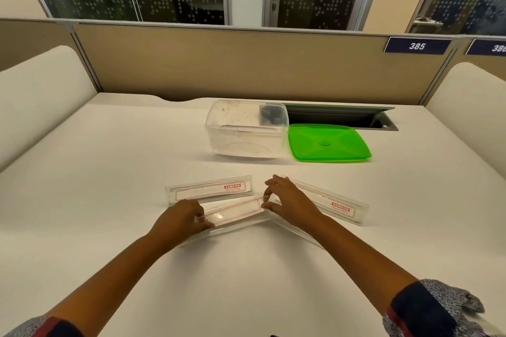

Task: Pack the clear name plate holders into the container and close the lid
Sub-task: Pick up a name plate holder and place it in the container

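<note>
**Both hands on middle holder**

Left hand [183,215] and right hand [287,200] pinch opposite ends of a clear plastic name plate holder [232,209]. Clear rectangular plastic container [246,142] open at 12 o'clock; green plastic lid [328,142] just beside it at 1 o'clock.

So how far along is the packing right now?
Barely begun. The clear container is open, its green lid on the desk beside it. Both hands, left and right, grip one name plate holder; two others wait.
</note>
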